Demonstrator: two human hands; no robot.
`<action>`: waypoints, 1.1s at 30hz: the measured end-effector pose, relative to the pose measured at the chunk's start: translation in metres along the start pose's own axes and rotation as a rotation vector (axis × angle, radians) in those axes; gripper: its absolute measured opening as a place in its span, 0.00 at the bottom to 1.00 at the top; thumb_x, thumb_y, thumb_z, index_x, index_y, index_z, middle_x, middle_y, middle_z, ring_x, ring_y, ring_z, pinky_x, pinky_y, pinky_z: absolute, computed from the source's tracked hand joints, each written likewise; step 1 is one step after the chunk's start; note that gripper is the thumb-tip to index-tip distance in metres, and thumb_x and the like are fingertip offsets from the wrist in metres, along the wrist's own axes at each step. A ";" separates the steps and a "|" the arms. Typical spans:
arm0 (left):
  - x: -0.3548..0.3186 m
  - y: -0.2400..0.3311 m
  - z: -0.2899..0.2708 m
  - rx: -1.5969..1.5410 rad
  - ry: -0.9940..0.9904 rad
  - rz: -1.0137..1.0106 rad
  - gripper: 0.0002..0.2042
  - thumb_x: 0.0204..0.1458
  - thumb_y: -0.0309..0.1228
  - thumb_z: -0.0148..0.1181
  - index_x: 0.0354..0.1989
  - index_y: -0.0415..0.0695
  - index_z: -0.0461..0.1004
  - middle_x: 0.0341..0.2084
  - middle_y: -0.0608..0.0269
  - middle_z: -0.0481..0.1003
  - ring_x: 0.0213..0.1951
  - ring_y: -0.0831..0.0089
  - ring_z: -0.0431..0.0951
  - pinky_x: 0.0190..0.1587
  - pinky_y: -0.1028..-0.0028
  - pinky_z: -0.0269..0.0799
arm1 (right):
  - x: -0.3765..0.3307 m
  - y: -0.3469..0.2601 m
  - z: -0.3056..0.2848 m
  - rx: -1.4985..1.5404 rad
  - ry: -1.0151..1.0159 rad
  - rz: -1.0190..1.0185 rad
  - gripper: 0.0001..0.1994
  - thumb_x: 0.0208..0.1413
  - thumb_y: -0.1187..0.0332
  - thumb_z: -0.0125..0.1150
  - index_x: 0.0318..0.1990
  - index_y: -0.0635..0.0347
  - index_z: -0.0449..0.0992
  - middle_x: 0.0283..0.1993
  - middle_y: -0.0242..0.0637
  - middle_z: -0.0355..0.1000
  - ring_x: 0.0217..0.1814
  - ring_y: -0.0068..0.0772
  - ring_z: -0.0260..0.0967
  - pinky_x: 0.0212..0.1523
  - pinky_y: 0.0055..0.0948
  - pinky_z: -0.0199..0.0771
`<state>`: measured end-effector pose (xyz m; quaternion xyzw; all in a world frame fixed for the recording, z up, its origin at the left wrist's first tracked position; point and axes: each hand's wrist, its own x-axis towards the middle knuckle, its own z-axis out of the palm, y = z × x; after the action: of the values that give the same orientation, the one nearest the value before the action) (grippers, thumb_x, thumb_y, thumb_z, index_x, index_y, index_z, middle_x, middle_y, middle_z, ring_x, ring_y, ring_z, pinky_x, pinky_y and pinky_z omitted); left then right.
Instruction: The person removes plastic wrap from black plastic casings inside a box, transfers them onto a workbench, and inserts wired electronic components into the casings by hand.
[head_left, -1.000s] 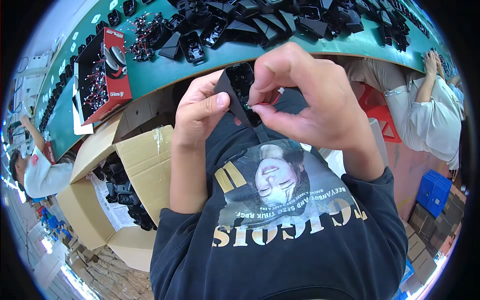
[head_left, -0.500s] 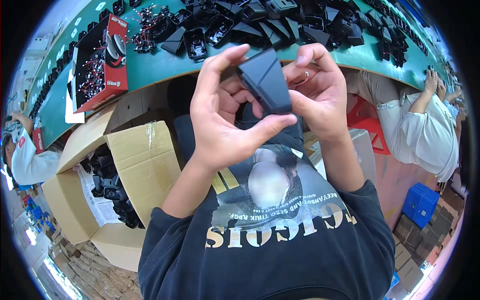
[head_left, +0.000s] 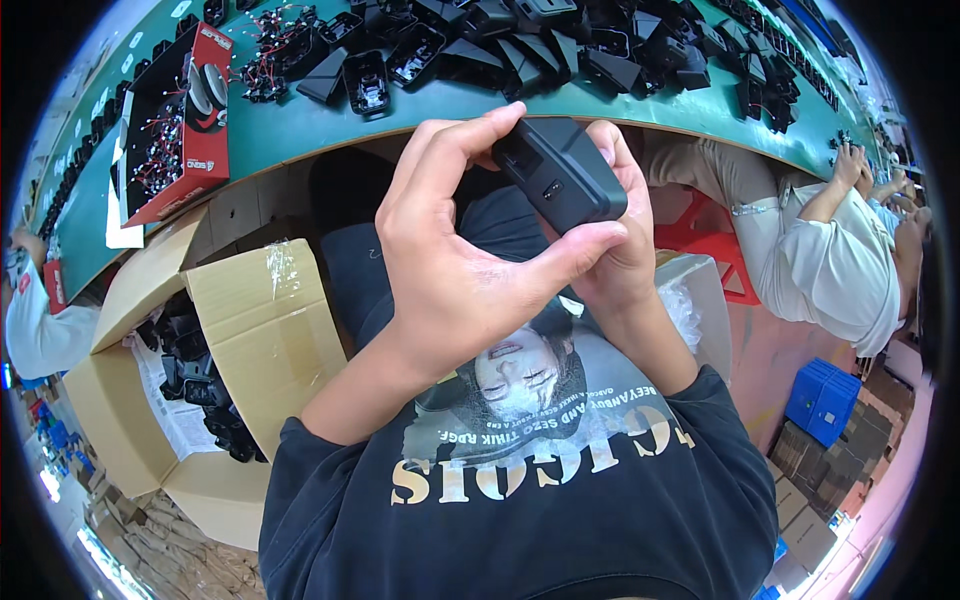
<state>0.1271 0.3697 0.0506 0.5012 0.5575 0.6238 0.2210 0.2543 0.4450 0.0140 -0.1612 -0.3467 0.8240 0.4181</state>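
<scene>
A black plastic housing (head_left: 568,172), box-shaped with a sloped face and a small slot in its side, is held up in front of my chest. My left hand (head_left: 440,230) grips it between the thumb at its lower edge and the fingers at its upper corner. On the far right side of the housing, my right hand (head_left: 625,235) holds it too, its fingers partly hidden behind. Past my hands, on the green bench, lie several open black housing shells (head_left: 368,82) and a heap of closed wedge-shaped pieces (head_left: 530,62).
A red-sided box (head_left: 205,150) of small wired parts stands at the bench's left. Below it an open cardboard carton (head_left: 265,310) holds black pieces. To the right are a red stool (head_left: 735,265), a seated person in light clothes (head_left: 830,260) and a blue crate (head_left: 822,400).
The housing has turned, so its slotted side now faces up toward me. My right hand has moved behind it, and the wire seen by its fingers is out of sight.
</scene>
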 end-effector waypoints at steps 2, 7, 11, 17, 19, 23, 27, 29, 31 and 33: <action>-0.001 0.000 0.001 -0.015 -0.002 -0.020 0.38 0.35 0.24 0.81 0.59 0.37 0.69 0.48 0.57 0.72 0.47 0.66 0.77 0.56 0.69 0.73 | -0.003 -0.005 0.017 0.039 0.054 0.012 0.22 0.52 0.73 0.71 0.45 0.50 0.59 0.41 0.34 0.74 0.37 0.22 0.75 0.35 0.18 0.80; 0.001 -0.005 -0.001 -0.047 -0.041 -0.045 0.38 0.35 0.23 0.81 0.59 0.37 0.69 0.48 0.57 0.72 0.47 0.67 0.76 0.56 0.70 0.73 | -0.005 -0.002 0.008 0.042 0.044 -0.012 0.19 0.58 0.75 0.65 0.43 0.49 0.57 0.39 0.34 0.74 0.26 0.16 0.70 0.26 0.11 0.73; 0.001 -0.002 0.000 -0.054 -0.051 -0.012 0.38 0.34 0.23 0.81 0.59 0.37 0.68 0.47 0.57 0.73 0.47 0.68 0.76 0.55 0.71 0.73 | -0.012 -0.001 0.006 0.072 0.053 -0.016 0.19 0.58 0.75 0.65 0.44 0.49 0.56 0.38 0.34 0.73 0.21 0.13 0.64 0.21 0.10 0.68; -0.003 0.002 0.003 -0.013 -0.022 0.008 0.39 0.33 0.23 0.81 0.59 0.38 0.68 0.46 0.57 0.74 0.46 0.68 0.77 0.55 0.71 0.73 | -0.017 -0.011 0.013 0.133 0.090 0.089 0.20 0.58 0.77 0.64 0.44 0.49 0.55 0.36 0.35 0.72 0.17 0.12 0.61 0.18 0.09 0.64; -0.004 0.003 0.003 -0.002 -0.012 0.000 0.39 0.33 0.23 0.81 0.59 0.38 0.68 0.46 0.57 0.74 0.46 0.68 0.77 0.55 0.71 0.73 | -0.018 -0.011 0.013 0.139 0.096 0.125 0.20 0.58 0.77 0.64 0.44 0.48 0.55 0.36 0.35 0.72 0.17 0.12 0.61 0.18 0.09 0.64; -0.003 0.003 0.002 -0.005 -0.023 -0.055 0.38 0.32 0.23 0.81 0.57 0.38 0.69 0.45 0.56 0.76 0.45 0.69 0.77 0.55 0.72 0.73 | -0.017 -0.006 0.006 0.202 0.015 0.109 0.21 0.57 0.79 0.62 0.46 0.48 0.55 0.38 0.39 0.74 0.20 0.15 0.65 0.18 0.10 0.64; 0.003 0.005 -0.009 0.015 -0.131 -0.160 0.36 0.33 0.23 0.81 0.56 0.38 0.71 0.44 0.56 0.77 0.45 0.69 0.78 0.55 0.72 0.73 | -0.013 -0.006 -0.009 -0.116 -0.015 0.034 0.29 0.50 0.69 0.68 0.57 0.49 0.56 0.47 0.41 0.72 0.37 0.25 0.74 0.35 0.17 0.77; 0.004 0.006 -0.010 0.021 -0.167 -0.197 0.36 0.33 0.23 0.80 0.56 0.38 0.71 0.44 0.56 0.77 0.45 0.69 0.78 0.55 0.72 0.73 | -0.013 -0.005 -0.013 -0.222 -0.025 0.011 0.33 0.48 0.65 0.70 0.60 0.49 0.57 0.49 0.41 0.71 0.42 0.28 0.76 0.41 0.19 0.81; 0.004 0.006 -0.008 0.031 -0.152 -0.162 0.35 0.33 0.23 0.80 0.55 0.38 0.72 0.44 0.56 0.77 0.45 0.69 0.78 0.54 0.72 0.73 | -0.014 -0.004 -0.015 -0.180 -0.029 0.016 0.35 0.47 0.64 0.71 0.61 0.48 0.56 0.50 0.41 0.71 0.44 0.31 0.77 0.43 0.20 0.82; 0.004 0.006 -0.006 0.040 -0.138 -0.127 0.34 0.34 0.23 0.80 0.54 0.38 0.72 0.43 0.55 0.78 0.44 0.69 0.79 0.54 0.72 0.73 | -0.015 -0.004 -0.016 -0.140 -0.032 0.021 0.36 0.47 0.63 0.72 0.61 0.48 0.56 0.50 0.41 0.71 0.45 0.33 0.77 0.44 0.21 0.83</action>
<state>0.1222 0.3681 0.0586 0.5109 0.5839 0.5615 0.2878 0.2747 0.4412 0.0050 -0.1804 -0.4083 0.8045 0.3918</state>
